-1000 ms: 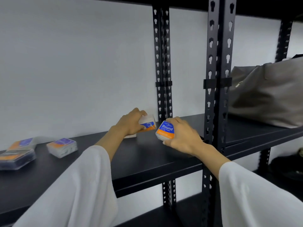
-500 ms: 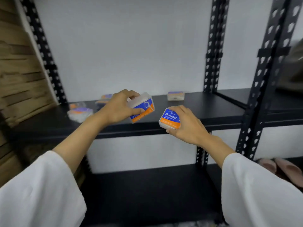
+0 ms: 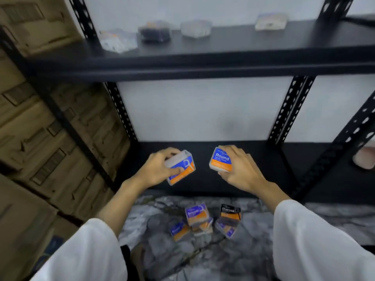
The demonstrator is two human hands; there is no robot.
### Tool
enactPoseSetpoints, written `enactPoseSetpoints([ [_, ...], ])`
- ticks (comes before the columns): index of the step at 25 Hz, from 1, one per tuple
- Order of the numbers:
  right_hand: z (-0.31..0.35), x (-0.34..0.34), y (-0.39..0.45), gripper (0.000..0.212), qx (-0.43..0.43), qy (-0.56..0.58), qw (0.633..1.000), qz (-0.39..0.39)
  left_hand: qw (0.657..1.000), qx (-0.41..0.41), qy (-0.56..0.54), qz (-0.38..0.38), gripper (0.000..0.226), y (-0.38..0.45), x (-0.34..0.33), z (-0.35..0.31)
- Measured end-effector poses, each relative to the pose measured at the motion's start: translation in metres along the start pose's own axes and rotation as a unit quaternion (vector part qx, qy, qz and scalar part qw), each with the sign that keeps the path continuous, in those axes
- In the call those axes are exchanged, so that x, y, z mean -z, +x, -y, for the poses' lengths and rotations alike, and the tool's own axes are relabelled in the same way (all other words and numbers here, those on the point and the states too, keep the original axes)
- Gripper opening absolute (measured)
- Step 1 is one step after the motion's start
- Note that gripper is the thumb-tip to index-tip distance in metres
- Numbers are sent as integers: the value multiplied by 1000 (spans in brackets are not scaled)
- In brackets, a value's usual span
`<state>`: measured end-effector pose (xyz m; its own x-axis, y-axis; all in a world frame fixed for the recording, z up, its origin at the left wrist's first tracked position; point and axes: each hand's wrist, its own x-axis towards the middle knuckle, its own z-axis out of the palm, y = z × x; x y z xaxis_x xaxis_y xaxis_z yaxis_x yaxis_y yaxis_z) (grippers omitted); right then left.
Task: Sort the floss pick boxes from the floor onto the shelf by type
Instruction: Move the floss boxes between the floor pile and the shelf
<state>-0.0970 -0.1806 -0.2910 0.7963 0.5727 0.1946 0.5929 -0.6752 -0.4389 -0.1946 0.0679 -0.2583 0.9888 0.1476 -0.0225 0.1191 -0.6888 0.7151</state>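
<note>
Boxes of floss picks are held one per hand in front of the lower shelf [image 3: 263, 171]: left hand [image 3: 156, 171] clamped on a tilted blue-orange box [image 3: 181, 169], right hand [image 3: 241, 169] clamped on the "Round" box [image 3: 221, 160]. Pile of boxes [image 3: 205, 222] lies on the marbled floor [image 3: 203, 258] below. Four blurred boxes [image 3: 194, 28] sit on the upper shelf [image 3: 233, 47].

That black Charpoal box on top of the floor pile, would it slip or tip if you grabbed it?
The Charpoal box looks like smooth hard plastic, so probably rigid, a bit slick. It leans on other boxes, so lifting it may shift them.
</note>
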Motion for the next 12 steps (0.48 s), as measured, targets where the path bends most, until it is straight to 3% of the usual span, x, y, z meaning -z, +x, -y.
enactPoseSetpoints([
  [7, -90, -112, -46, 71, -126, -11, 980, 156, 985, 95, -89, 118, 36, 5, -140, 114],
  [12, -121, -160, -54, 68, -165, -4, 964, 210, 981, 105, -108, 123, 33, 21, -187, 142],
])
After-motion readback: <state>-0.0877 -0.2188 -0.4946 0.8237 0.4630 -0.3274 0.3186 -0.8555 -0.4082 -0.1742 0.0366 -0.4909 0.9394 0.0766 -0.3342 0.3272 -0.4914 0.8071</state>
